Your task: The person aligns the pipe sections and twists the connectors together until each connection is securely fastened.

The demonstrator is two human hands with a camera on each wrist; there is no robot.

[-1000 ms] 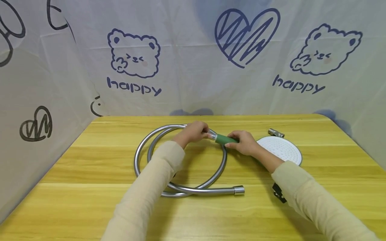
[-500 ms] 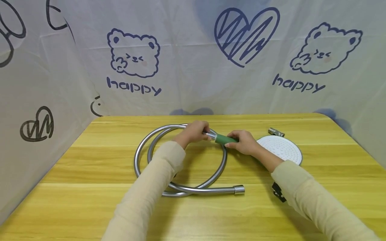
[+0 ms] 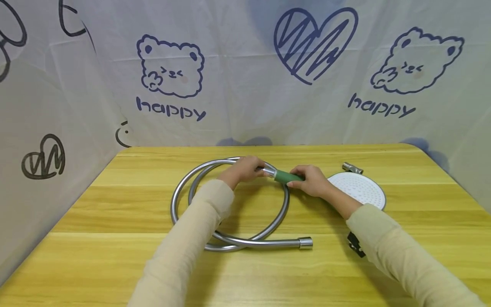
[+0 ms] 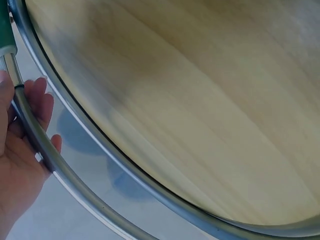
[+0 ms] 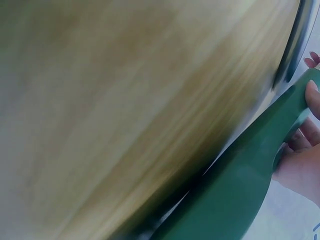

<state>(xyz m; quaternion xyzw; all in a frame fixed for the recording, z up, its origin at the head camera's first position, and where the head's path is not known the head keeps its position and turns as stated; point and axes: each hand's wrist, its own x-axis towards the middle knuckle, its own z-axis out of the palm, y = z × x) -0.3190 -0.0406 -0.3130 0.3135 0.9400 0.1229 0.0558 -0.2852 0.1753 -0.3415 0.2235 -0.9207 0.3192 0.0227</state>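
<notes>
In the head view my left hand (image 3: 247, 168) grips the end of a grey metallic shower hose (image 3: 174, 200) by its chrome nut (image 3: 270, 172). The nut meets the bottom of a green shower head handle (image 3: 285, 177). My right hand (image 3: 311, 181) holds that handle, thumb and fingers round it. A round white spray face (image 3: 358, 189) looks upward, partly behind the right wrist. From the left wrist, the hose (image 4: 37, 130) runs across my fingers with the thumb near the nut (image 4: 11, 67). The right wrist view shows the green handle (image 5: 235, 175) widening away from my fingers.
The hose lies coiled on the wooden table (image 3: 115, 256), its other chrome end (image 3: 305, 243) pointing right. A small chrome fitting (image 3: 352, 168) sits behind the spray face. Near the right sleeve lies a black part (image 3: 356, 245), partly covered. White cloth (image 3: 238, 94) with drawings hangs behind.
My left fingers have shifted slightly back along the nut, so more of its chrome shows. The right hand keeps its hold on the handle.
</notes>
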